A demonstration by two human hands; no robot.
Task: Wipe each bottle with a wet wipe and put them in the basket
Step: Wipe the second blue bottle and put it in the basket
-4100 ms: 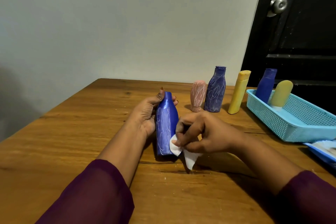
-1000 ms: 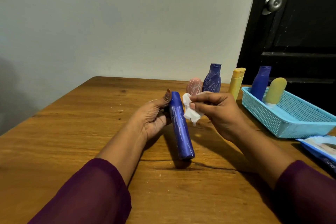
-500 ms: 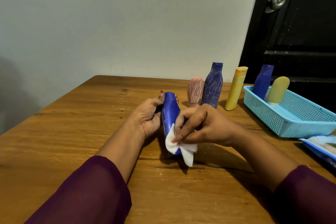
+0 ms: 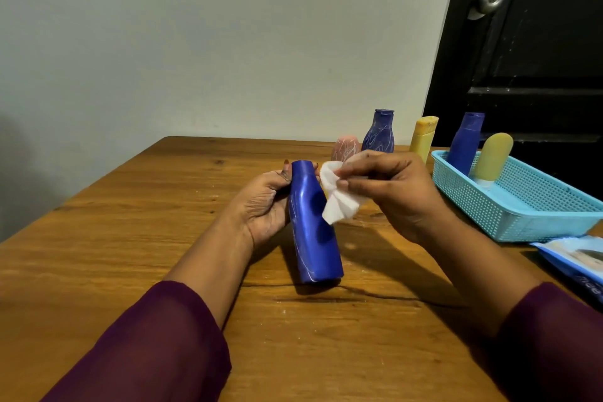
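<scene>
Head view: the left hand [image 4: 264, 202] has its grip closed round the upper part of a blue bottle [image 4: 313, 228], thumb by the cap. The bottle is tilted, base toward the camera, low over the wooden desk [image 4: 130, 238]; I cannot tell whether the base touches it. The right hand [image 4: 391, 192] pinches a white wet wipe [image 4: 339, 202] in its grip, just beside the bottle's shoulder. Behind the hands a pink bottle [image 4: 346, 147], a dark blue patterned bottle [image 4: 380, 132] and a yellow bottle [image 4: 424, 137] stand on the desk. To the right, a light blue basket [image 4: 522, 206] holds a blue bottle [image 4: 465, 143] and a yellow-green bottle [image 4: 492, 157] leaning at its far end. A wipes packet [image 4: 577, 258] lies near the basket.
</scene>
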